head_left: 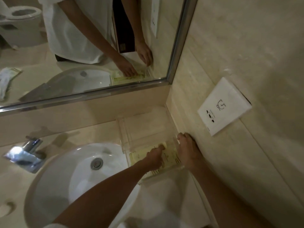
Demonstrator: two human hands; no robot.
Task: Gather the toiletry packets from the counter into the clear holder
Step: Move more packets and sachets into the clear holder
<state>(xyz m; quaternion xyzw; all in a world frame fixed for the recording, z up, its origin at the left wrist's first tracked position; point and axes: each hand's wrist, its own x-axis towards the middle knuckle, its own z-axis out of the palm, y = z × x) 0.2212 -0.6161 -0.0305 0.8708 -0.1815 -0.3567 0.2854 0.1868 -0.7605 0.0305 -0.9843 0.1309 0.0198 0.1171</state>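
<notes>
So the clear holder (131, 134) is sitting in the back corner of the beige marble-look counter (92, 130), right where the mirror wall is meeting the side wall; it's a boxy see-through acrylic thing with stepped tiers and hard straight edges. The left hand (155, 157) is reaching into its front compartment with fingers curled down, pinching or pressing on a flat pale-yellow toiletry packet (171, 159) with small dark print on it, and a few more of those papery packets are lying in there under it. The right hand (186, 148) is bracing the holder's right edge against the wall, fingers curling over the rim and gripping it. Just left of the holder a round glossy white sink basin (69, 175) with a shiny metal drain is sitting on the counter, with a chunky chrome faucet (26, 155) catching glare. A square white socket plate (224, 106) is sitting flat on the stone side wall, and the metal-framed mirror (92, 46) is reflecting both arms.
</notes>
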